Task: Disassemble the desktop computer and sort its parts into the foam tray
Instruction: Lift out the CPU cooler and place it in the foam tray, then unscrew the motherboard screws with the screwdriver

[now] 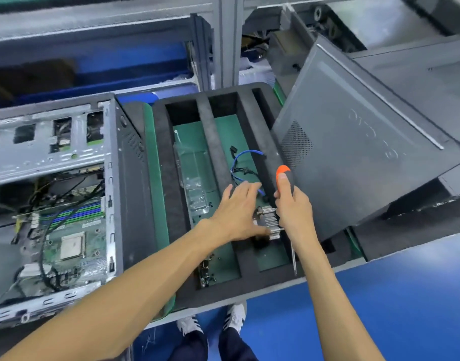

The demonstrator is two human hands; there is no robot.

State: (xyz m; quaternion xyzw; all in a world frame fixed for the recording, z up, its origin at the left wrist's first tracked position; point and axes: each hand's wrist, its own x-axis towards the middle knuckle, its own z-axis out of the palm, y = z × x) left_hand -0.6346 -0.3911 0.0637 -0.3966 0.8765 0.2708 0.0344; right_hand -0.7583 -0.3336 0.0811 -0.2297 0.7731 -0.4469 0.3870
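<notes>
Head view: left hand [238, 204], fingers spread flat, presses the heatsink [269, 221] into the foam tray [213, 131] slot; right hand [292, 204] grips the screwdriver [284, 178]; settle it level, clear of the cables [245, 162]; computer case [67, 199] sits left.

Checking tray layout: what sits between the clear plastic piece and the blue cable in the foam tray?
In the head view, a black foam divider of the foam tray separates the clear plastic piece from the blue cable; each lies in its own compartment.
</notes>
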